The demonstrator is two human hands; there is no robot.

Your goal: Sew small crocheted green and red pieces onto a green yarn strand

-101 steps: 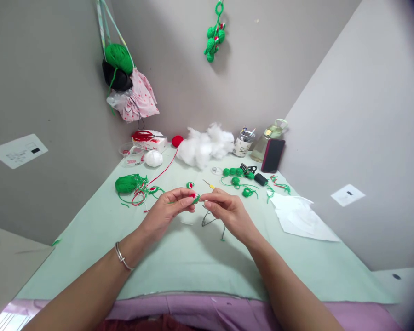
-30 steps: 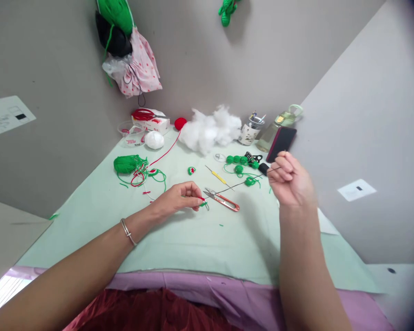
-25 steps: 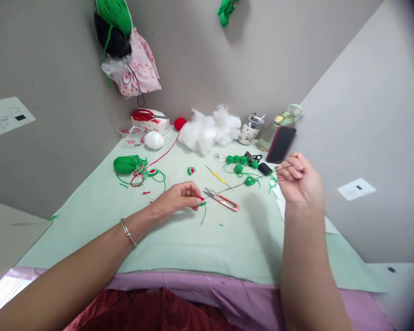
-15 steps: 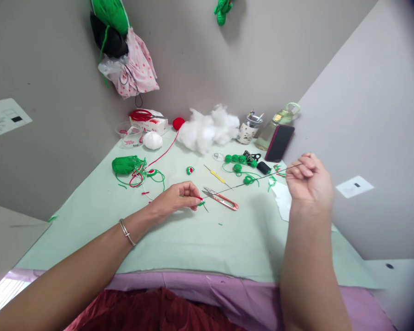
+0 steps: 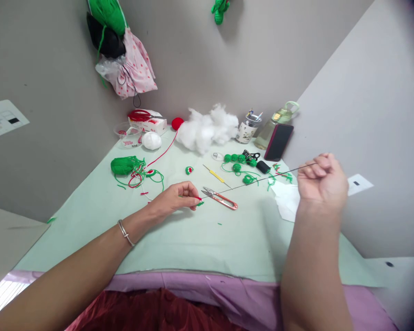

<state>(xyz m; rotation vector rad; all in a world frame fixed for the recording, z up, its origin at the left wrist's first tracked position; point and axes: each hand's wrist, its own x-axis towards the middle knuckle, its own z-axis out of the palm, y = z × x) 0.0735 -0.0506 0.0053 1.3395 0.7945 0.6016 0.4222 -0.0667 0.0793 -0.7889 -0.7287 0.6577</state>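
Right hand [image 5: 322, 181] shifted farther toward 3 o'clock, fist closed on thread [image 5: 255, 181], now drawn taut. Left hand [image 5: 174, 200] pinching small green-red crochet piece [image 5: 199, 201] low over table [image 5: 200, 243], thread's other end there. Snips [image 5: 222, 200] just beside piece at 3 o'clock; crochet hook [image 5: 215, 175] at 1 o'clock.

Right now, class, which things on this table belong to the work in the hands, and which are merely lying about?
In use:
left hand pinching the small crochet piece
right hand holding the dark thread taut from that piece

Lying about:
snips
crochet hook
white stuffing
green yarn ball
phone
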